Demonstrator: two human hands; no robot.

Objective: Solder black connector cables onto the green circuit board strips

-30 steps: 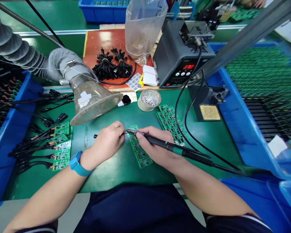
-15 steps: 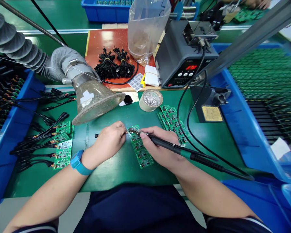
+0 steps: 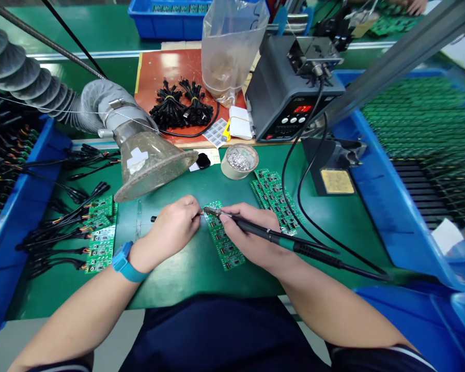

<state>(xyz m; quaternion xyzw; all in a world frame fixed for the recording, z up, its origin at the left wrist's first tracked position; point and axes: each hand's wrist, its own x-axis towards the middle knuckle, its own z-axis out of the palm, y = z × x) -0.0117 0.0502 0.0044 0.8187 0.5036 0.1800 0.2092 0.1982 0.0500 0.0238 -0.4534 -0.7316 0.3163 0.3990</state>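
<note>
My right hand (image 3: 251, 232) grips a black soldering iron (image 3: 269, 235) with a green band. Its tip meets the upper left corner of a green circuit board strip (image 3: 225, 243) lying on the bench. My left hand (image 3: 177, 227) is closed just left of that corner, pinching a short black cable (image 3: 154, 219). One dark end of the cable pokes out behind the hand, and its thin wire end points at the board; the rest is hidden by the fingers. Right of my right hand lie several more board strips (image 3: 273, 194).
A fume extraction hood (image 3: 151, 170) hangs near my left hand. Behind are a tin of solder bits (image 3: 239, 161) and a soldering station (image 3: 294, 98). Boards with cables (image 3: 101, 232) lie left. The iron stand (image 3: 331, 165) and a blue crate (image 3: 375, 217) are at right.
The soldering iron has shifted slightly left and its rear end and cord have swung a little. My left hand keeps its pinch on the cable, and the view has moved slightly.
</note>
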